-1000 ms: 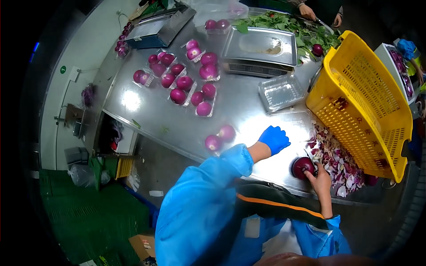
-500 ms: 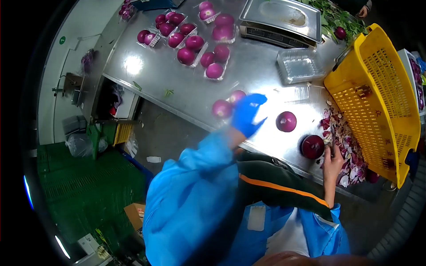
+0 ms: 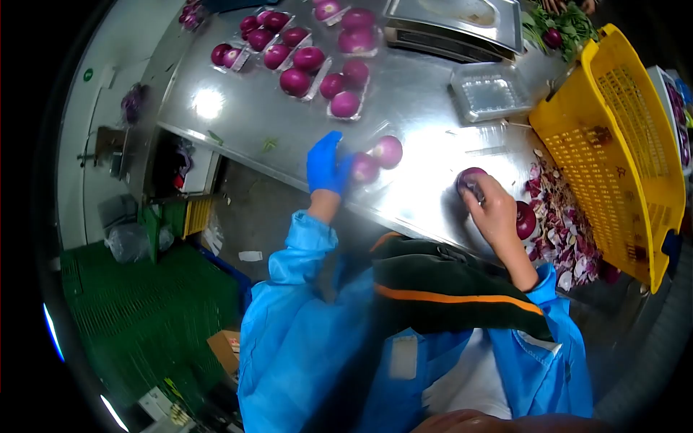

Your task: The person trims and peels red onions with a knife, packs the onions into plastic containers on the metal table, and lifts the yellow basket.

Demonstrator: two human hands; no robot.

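Note:
My left hand (image 3: 328, 166), in a blue glove, is over the table's near side with its fingers apart, close beside a clear tray holding two peeled red onions (image 3: 388, 152). I cannot tell whether its thumb touches the nearer onion. My bare right hand (image 3: 495, 211) has its fingers closed round another red onion (image 3: 471, 175) on the metal table, covering part of it. A darker red onion (image 3: 525, 219) sits just right of that hand, partly hidden by it.
Packed trays of red onions (image 3: 308, 59) stand at the far left. A scale (image 3: 455, 29) and an empty clear tray (image 3: 491, 94) are at the back. A yellow basket (image 3: 613, 159) tilts over onion peelings (image 3: 567, 231) at right. Another person's hand (image 3: 554, 6) shows beyond the greens.
My left hand has moved left, away from the middle of the table to the tray's left side. My right hand has left the peelings and taken hold of the lone onion.

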